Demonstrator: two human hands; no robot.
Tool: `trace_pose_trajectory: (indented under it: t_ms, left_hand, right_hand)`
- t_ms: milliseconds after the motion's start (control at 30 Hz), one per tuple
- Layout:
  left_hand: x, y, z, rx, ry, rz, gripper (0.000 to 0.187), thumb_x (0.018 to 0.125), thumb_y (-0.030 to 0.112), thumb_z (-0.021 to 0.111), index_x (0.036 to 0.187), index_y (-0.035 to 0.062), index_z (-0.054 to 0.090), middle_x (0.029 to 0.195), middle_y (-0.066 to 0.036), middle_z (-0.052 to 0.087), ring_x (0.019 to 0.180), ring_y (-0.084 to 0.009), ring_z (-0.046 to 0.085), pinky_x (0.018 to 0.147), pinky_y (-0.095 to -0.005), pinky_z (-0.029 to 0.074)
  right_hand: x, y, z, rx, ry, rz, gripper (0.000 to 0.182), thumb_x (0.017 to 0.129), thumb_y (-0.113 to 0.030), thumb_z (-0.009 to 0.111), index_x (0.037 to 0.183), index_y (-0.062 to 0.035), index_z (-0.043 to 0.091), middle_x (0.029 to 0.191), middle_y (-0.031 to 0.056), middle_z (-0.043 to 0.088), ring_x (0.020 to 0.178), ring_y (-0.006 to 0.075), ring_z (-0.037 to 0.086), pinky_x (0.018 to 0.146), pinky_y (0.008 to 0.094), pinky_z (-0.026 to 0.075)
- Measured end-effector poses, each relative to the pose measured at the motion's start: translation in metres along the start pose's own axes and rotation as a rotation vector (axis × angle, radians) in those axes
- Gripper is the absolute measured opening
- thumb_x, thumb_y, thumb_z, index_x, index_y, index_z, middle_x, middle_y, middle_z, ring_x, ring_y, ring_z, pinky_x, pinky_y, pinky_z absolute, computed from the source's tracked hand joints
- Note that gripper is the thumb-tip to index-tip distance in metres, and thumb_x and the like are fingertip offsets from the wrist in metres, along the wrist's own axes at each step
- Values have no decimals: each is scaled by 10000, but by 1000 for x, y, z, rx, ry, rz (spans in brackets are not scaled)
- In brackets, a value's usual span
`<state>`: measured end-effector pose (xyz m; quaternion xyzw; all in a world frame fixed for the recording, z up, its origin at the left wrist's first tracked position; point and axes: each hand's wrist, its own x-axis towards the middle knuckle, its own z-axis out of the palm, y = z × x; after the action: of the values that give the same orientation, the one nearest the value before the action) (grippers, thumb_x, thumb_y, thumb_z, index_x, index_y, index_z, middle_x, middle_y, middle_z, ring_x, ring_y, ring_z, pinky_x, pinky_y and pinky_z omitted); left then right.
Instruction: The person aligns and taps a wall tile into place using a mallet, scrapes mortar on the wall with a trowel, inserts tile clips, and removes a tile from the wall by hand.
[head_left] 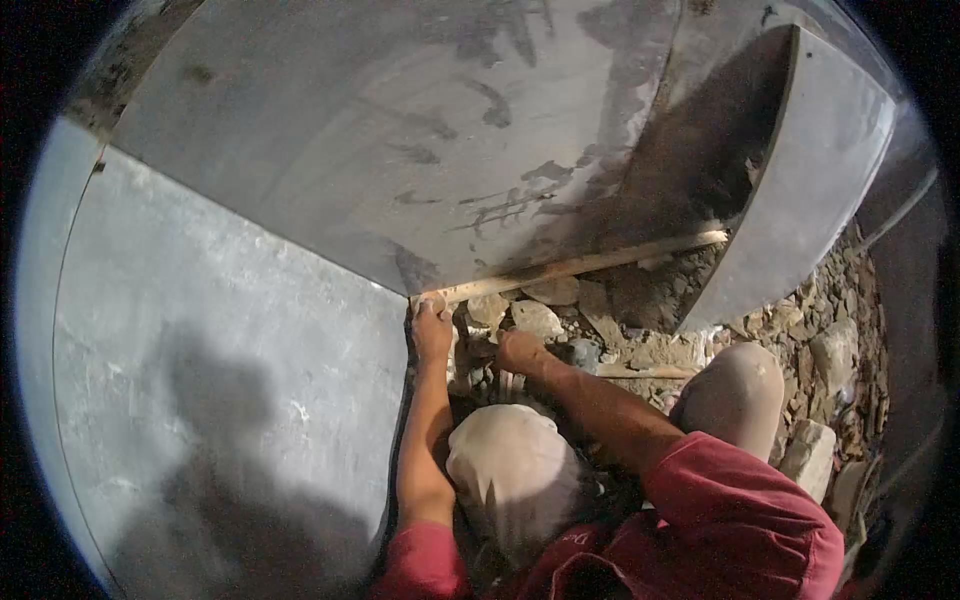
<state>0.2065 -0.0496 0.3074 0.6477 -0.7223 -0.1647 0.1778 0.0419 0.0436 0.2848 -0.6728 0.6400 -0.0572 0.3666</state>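
Strip (590, 262) of wood lies along the far panel's (400, 140) near edge. Your left hand (432, 328) is at its left end, grip unclear; your right hand (520, 352) is closed above stones (537, 318). Your shirt's (735, 510) lettering is unreadable.

Loose, broken stones (835, 355) litter the ground (650, 290) beside large, smudged grey panels (330, 130) under uneven light.

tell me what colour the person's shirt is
Dark red, like maroon; the sleeve shows it best in the head view.
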Motion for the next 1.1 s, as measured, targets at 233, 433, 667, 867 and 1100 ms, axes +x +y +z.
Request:
trace_pose_trajectory:
  t_ms: [233,433,667,867,1100]
  left_hand:
    - [-8,-2,11,-60,95,-78,435,811,203,643,1158,-13,495,1167,-244,527,1083,-401,509,873,-467,450]
    - [-7,-6,16,-104,200,-46,405,747,175,681,1066,-26,531,1108,-238,531,1043,-407,511,895,-443,423]
    - [-6,-8,13,-86,155,-22,354,739,175,696,987,-40,564,1050,-246,549,1015,-406,520,858,-451,434]
    - [-2,-14,17,-72,158,32,364,757,190,677,1022,-36,572,1031,-259,573,969,-417,544,846,-462,440]
    - [-12,-9,21,-56,147,-8,443,846,192,587,1176,-90,497,1279,-262,446,1169,-394,449,992,-430,372]
  right_hand:
    - [1,-2,4,279,334,-94,353,779,-183,573,1054,38,556,945,289,603,901,428,589,769,463,475]
    - [4,-25,3,462,500,-12,306,807,-139,537,1062,28,547,912,273,607,860,449,578,751,493,468]
    - [25,-48,2,357,530,-37,238,719,-48,579,942,35,589,789,273,599,766,452,585,694,491,471]
    - [42,-54,10,341,543,24,180,741,-51,580,888,50,568,803,274,601,779,435,597,682,477,479]
    - [30,-57,14,578,609,-122,232,821,-145,523,1011,-12,517,807,260,588,796,461,571,688,527,444]
